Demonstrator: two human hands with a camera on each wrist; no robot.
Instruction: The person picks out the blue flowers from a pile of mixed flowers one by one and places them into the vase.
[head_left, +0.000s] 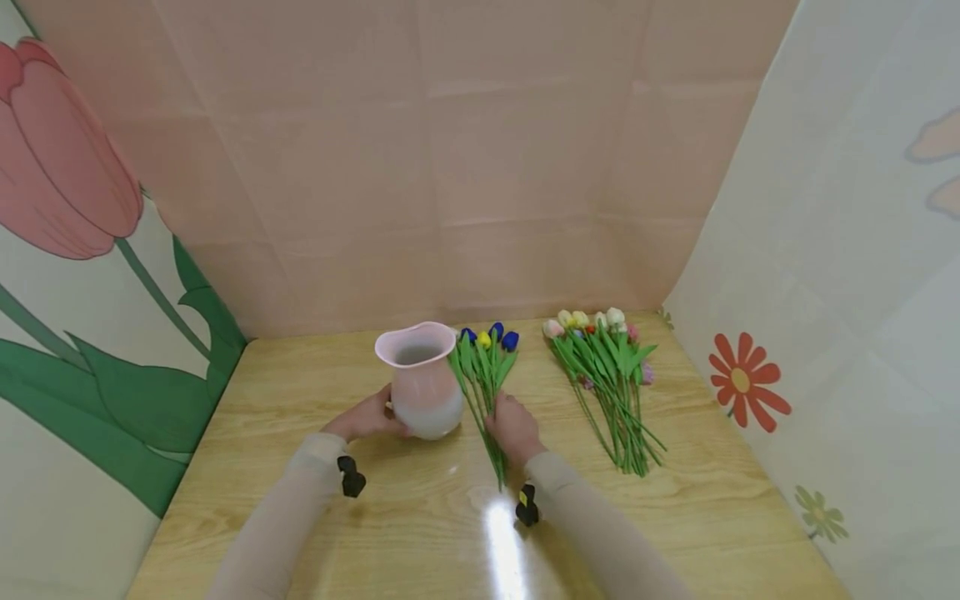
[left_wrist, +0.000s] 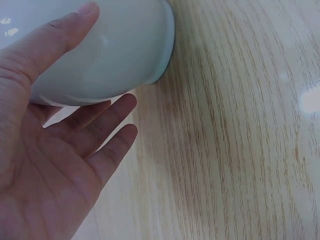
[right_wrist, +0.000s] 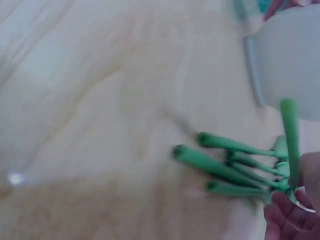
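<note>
A pink-and-white vase (head_left: 429, 392) with a wavy pink rim stands left of the middle of the table. My left hand (head_left: 372, 417) holds its left side low down, with the thumb (left_wrist: 60, 37) across the glazed wall and the other fingers round the far side. Just right of the vase, my right hand (head_left: 514, 427) pinches the green stems of a small bunch of artificial tulips (head_left: 482, 358) with blue and yellow heads. The stem ends (right_wrist: 205, 160) stick out below that hand, towards me. Part of its fingers lies outside the right wrist view.
A larger bunch of artificial tulips (head_left: 611, 367), with white, pink, yellow and purple heads, lies to the right on the wooden table (head_left: 720, 500). A pink cloth backdrop (head_left: 450, 167) hangs behind, and printed flower panels flank both sides.
</note>
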